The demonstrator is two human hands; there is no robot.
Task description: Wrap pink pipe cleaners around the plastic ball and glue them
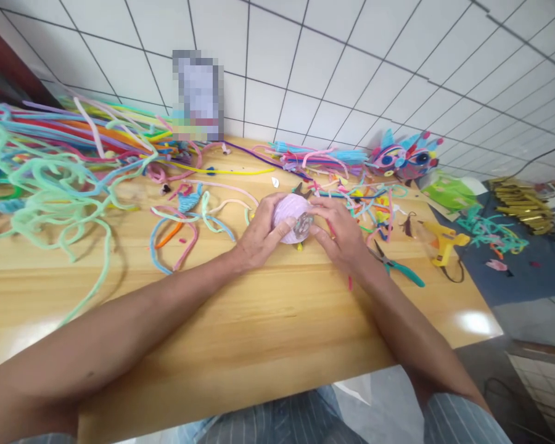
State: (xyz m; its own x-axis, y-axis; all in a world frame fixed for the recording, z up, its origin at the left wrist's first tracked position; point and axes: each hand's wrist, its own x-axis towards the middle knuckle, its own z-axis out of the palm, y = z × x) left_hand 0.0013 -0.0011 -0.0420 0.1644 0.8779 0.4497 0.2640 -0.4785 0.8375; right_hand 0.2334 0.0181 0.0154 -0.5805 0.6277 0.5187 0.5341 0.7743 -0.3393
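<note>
A round ball wrapped in lilac fuzzy strand (284, 211) is held just above the wooden table, with a greyish, see-through patch bare on its right side. Around its left side curls my left hand (263, 229), the thumb pressed across the front. My right hand (335, 229) has its fingertips and thumb on the right edge, beside the bare patch. Behind the ball the dark jaws of a tool (300, 190) poke out, partly hidden. Pliers with teal handles (400, 270) lie by my right forearm.
Pipe cleaners in many colours (65, 179) heap at the left, with loose loops (173, 240) nearer. A yellow glue gun (445, 242) lies at the right. Behind it stands a pipe-cleaner figure with big eyes (404, 157). A tiled wall (277, 68) closes off the back.
</note>
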